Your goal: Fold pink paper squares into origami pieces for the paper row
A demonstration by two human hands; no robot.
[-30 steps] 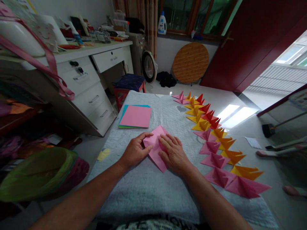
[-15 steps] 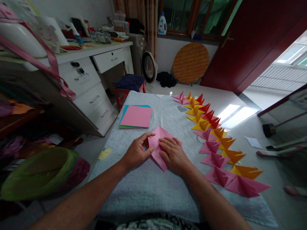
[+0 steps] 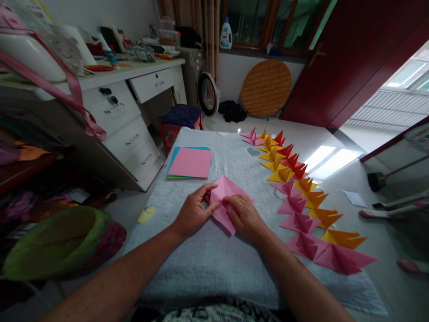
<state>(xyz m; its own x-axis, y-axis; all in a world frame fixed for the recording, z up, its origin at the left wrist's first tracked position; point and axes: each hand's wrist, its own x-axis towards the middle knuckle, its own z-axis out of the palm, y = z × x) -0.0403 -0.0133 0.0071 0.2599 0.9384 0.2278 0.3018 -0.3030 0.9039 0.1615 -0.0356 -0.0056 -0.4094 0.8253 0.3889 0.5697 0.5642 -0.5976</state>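
Observation:
A creased sheet of pink origami paper (image 3: 228,184) lies on the cloth-covered table, partly folded, one corner pointing away from me and another toward me. My left hand (image 3: 195,209) pinches its left edge between thumb and fingers. Over the middle of the sheet, my right hand (image 3: 246,215) has its fingers bent together, with the fingertips on a fold near the left thumb. The fingers cover part of the centre. Beyond the left hand rests a stack of square paper (image 3: 190,163), pink on top, with blue and green edges showing.
Folded paper cranes (image 3: 301,223) in pink, yellow, orange and red line the table's right side. A blue-covered stool (image 3: 181,115) stands past the far left corner. A green basket (image 3: 56,241) is on the left, below a white desk (image 3: 114,112).
My right hand's fingers have drawn together from lying flatter on the paper, and their tips now meet the fold near my left thumb. The sheet has turned slightly.

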